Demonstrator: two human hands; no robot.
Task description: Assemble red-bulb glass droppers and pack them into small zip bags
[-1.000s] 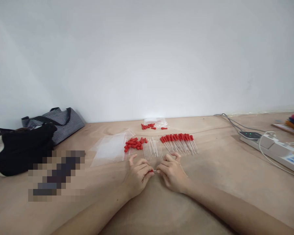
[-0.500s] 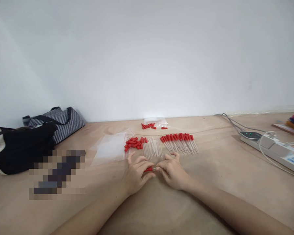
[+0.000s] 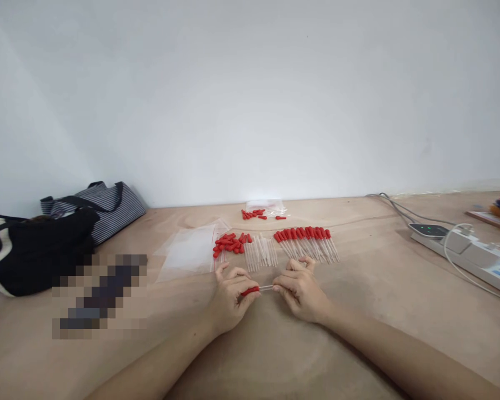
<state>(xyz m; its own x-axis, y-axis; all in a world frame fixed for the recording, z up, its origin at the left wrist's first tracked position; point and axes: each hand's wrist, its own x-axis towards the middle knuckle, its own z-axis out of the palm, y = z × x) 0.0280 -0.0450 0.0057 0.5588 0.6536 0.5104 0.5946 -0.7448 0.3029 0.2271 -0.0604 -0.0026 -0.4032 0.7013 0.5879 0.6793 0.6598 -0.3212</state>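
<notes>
Between its thumb and fingers my left hand (image 3: 232,297) pinches a red rubber bulb (image 3: 250,290). A thin clear tube (image 3: 266,288) runs from the bulb to the fingertips of my right hand (image 3: 300,290), which are closed on its other end. Just beyond my hands lie loose clear tubes (image 3: 260,253), side by side. Left of them is a pile of red bulbs (image 3: 231,243). To their right, a row of tubes with red bulbs on their ends (image 3: 306,241) fans out on the table.
Clear plastic bags (image 3: 187,250) lie left of the bulbs. More red bulbs (image 3: 253,214) and a bag (image 3: 264,205) are near the wall. Black (image 3: 45,255) and striped bags (image 3: 116,208) stand at the left. At the right is a power strip (image 3: 475,250) with cables.
My right hand has moved slightly right, away from my left hand. More of the clear tube now shows between them. The camera view has shifted a little.
</notes>
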